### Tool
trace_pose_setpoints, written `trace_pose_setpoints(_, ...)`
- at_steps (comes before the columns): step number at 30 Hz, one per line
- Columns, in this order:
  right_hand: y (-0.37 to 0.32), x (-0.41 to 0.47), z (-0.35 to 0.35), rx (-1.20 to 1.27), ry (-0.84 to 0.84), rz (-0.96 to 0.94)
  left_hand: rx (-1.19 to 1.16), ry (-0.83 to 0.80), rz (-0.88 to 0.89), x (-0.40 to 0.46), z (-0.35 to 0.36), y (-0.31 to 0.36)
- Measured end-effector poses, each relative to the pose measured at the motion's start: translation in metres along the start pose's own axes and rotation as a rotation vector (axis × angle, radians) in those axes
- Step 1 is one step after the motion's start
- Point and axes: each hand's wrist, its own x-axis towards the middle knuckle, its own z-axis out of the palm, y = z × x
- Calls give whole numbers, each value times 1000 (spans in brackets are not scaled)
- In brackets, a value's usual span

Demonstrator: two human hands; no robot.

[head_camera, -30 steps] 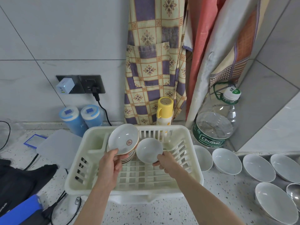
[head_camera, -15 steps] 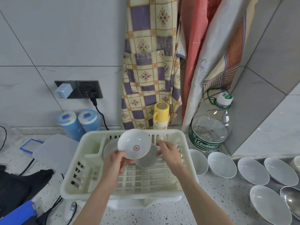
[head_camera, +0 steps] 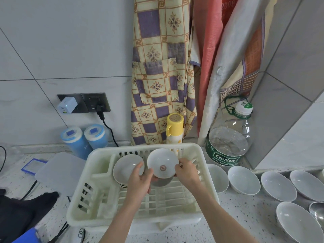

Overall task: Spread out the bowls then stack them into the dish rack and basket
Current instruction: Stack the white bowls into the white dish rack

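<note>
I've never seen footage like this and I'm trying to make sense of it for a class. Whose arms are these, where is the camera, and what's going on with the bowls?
There is no machine here. The camera sits on a person's head and looks down, so the two bare arms are theirs. Both the left hand and the right hand grip a small bowl turned so its stamped underside faces the camera, above a white dish rack on a speckled counter. Inside the rack, a stack of bowls leans on edge. More empty bowls are spread on the counter to the right. A big water bottle stands behind them.
</note>
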Motion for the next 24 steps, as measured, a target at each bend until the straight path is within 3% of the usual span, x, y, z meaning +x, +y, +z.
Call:
trace_pose_setpoints(10, 3, -4, 18, -127, 17, 18, 197, -42, 59, -5, 7, -9)
trace_pose_setpoints(24, 7, 0, 23, -231, 0, 58, 383, 50, 27, -2, 9, -10)
